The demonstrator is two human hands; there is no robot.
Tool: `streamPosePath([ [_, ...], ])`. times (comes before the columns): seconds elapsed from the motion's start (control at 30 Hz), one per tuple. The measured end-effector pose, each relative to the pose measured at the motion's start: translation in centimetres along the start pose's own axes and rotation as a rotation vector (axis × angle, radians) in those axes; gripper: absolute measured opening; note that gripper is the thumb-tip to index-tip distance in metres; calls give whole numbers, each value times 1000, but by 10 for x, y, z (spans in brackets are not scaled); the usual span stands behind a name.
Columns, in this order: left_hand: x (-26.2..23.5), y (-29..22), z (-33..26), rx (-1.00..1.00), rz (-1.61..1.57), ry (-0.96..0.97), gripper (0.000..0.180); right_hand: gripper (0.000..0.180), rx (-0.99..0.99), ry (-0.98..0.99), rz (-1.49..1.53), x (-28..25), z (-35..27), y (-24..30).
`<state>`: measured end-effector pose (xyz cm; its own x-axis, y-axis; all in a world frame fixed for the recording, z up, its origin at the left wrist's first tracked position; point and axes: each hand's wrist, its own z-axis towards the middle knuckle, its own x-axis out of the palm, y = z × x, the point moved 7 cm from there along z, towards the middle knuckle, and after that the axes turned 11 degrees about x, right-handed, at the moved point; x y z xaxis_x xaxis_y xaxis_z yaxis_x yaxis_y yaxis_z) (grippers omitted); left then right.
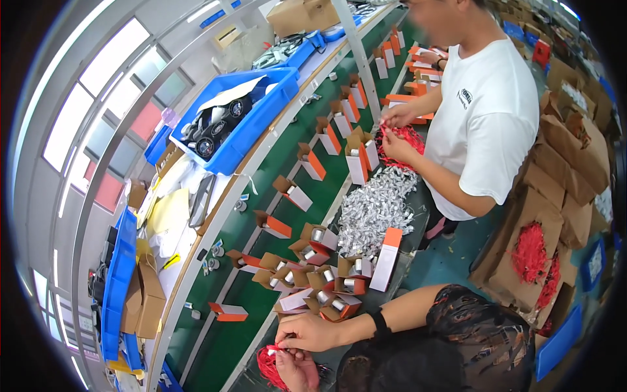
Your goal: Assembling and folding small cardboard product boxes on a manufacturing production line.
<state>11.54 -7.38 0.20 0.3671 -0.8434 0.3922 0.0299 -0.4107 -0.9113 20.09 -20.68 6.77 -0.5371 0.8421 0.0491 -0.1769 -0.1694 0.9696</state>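
My right hand (312,332), with a black band at the wrist, pinches a thin red strip with a small whitish piece at its end. Just below it, the fingers of my left hand (297,370) are closed on the same strip; their tips partly hide it. Beneath and beside both hands lies a bundle of red strips (270,368), cut off by my left hand. Close beyond my right hand stand several open white-and-orange cartons (323,297) with silvery cylindrical things inside.
A pile of small silver-white pieces (375,212) lies farther along the bench, near an upright orange-and-white box (386,260). A co-worker in a white shirt (490,111) handles red strips there. Spaced cartons (292,193) stand on the green conveyor (251,215). A blue bin (228,157) rests on the shelf.
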Motion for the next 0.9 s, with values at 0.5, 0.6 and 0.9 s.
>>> streamPosePath([
  [0.5,0,20,1,-188,-335,-7,43,14,-590,-41,-824,32,-13,-10],
  [0.6,-18,26,1,-252,-364,41,40,11,-457,103,-674,17,2,-20],
  [0.9,-61,3,11,-135,-258,-182,23,74,412,-480,-807,-186,154,-81],
])
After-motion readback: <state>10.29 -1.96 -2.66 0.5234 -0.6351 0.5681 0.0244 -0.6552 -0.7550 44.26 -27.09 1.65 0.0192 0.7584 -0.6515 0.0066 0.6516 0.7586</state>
